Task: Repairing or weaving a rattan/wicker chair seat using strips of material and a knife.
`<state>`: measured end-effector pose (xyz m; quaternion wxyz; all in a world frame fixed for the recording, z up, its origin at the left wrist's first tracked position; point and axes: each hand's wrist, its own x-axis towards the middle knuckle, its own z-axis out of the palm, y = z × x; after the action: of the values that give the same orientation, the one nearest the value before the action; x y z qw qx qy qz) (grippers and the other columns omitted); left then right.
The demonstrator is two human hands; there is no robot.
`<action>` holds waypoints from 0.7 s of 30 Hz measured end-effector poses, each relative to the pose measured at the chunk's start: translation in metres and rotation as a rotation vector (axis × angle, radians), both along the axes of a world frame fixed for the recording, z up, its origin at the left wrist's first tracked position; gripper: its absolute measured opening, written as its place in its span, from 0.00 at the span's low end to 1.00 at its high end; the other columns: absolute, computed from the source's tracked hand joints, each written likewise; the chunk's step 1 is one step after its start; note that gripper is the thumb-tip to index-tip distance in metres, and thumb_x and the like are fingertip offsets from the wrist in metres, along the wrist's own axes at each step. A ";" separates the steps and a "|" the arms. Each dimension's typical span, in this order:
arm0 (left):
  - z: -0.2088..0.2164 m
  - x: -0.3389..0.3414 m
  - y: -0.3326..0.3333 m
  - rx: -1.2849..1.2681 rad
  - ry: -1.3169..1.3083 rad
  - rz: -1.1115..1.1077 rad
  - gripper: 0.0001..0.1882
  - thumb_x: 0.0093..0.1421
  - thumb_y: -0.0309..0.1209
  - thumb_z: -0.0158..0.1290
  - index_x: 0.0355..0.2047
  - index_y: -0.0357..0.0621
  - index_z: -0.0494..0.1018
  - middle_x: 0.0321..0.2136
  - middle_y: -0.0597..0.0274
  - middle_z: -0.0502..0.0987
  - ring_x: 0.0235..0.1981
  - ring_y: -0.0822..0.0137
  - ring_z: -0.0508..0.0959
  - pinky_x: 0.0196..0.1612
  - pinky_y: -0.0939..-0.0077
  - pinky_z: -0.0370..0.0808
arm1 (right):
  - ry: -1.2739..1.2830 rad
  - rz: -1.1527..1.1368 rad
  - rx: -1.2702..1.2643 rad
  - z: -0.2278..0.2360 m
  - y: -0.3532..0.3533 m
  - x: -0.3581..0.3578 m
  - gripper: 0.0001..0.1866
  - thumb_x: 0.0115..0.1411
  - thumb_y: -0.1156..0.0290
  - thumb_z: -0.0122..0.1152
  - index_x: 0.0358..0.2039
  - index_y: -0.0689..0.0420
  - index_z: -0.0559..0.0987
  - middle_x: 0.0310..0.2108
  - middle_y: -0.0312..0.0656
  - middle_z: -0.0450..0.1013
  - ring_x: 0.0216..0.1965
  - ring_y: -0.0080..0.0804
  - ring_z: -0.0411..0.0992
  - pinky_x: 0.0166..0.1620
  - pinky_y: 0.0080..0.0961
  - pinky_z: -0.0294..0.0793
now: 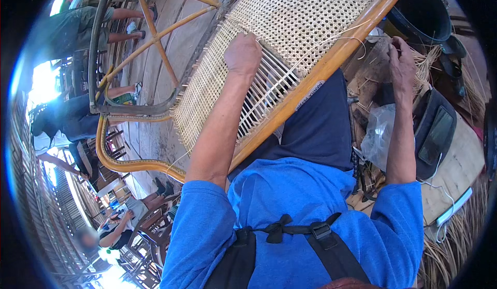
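Observation:
A curved wooden chair frame (323,76) lies tilted across my lap, filled with a woven cane panel (310,14). Toward its near end the weave opens into bare parallel cane strands (272,84). My left hand (243,55) is closed at the edge of this open part, its fingertips curled down against the cane and mostly hidden. A thin loose cane strand (364,43) curls out over the frame's right rail. Off to the right, my right hand (403,69) is raised beside a bundle of loose cane strands (427,63), fingers pinched together; anything between them is too small to tell.
A black bucket (422,12) stands at the far right. Beside my right forearm lie a clear plastic bag (378,133) and a dark pouch with a phone-like device (436,135), cabled to a white block (454,206). Other people stand and sit at left, past a bamboo frame (155,38).

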<state>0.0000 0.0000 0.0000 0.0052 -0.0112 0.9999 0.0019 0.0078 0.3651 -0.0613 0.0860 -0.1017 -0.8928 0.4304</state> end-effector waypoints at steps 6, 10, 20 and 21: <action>0.005 -0.012 0.004 -0.212 -0.133 0.009 0.11 0.54 0.29 0.46 0.32 0.41 0.77 0.32 0.50 0.76 0.36 0.52 0.78 0.37 0.62 0.76 | 0.070 0.015 -0.074 -0.004 -0.001 0.006 0.14 0.62 0.70 0.51 0.49 0.57 0.73 0.39 0.37 0.73 0.35 0.20 0.72 0.40 0.17 0.73; 0.005 -0.013 0.012 -0.229 -0.175 0.004 0.12 0.55 0.32 0.45 0.30 0.39 0.77 0.32 0.47 0.76 0.34 0.50 0.78 0.39 0.59 0.75 | 0.090 0.006 -0.163 0.001 0.002 0.016 0.13 0.61 0.71 0.52 0.46 0.58 0.75 0.38 0.38 0.74 0.36 0.23 0.72 0.41 0.18 0.71; 0.011 -0.006 0.009 -0.203 -0.222 -0.155 0.12 0.54 0.26 0.46 0.37 0.37 0.74 0.36 0.48 0.75 0.35 0.51 0.78 0.38 0.61 0.76 | 0.175 0.009 -0.352 0.066 -0.027 0.031 0.10 0.61 0.73 0.53 0.41 0.60 0.76 0.34 0.34 0.74 0.34 0.17 0.70 0.39 0.15 0.70; 0.013 -0.006 -0.004 -0.075 -0.088 -0.125 0.14 0.54 0.26 0.45 0.41 0.36 0.71 0.36 0.46 0.74 0.34 0.50 0.78 0.37 0.60 0.75 | 0.197 0.013 -0.366 0.083 -0.051 0.026 0.09 0.61 0.74 0.53 0.41 0.60 0.76 0.33 0.33 0.74 0.33 0.16 0.70 0.38 0.15 0.70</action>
<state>-0.0063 -0.0040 0.0127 0.0487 0.0509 0.9969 -0.0362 0.0338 0.3145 0.0213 0.1501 -0.0673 -0.7875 0.5940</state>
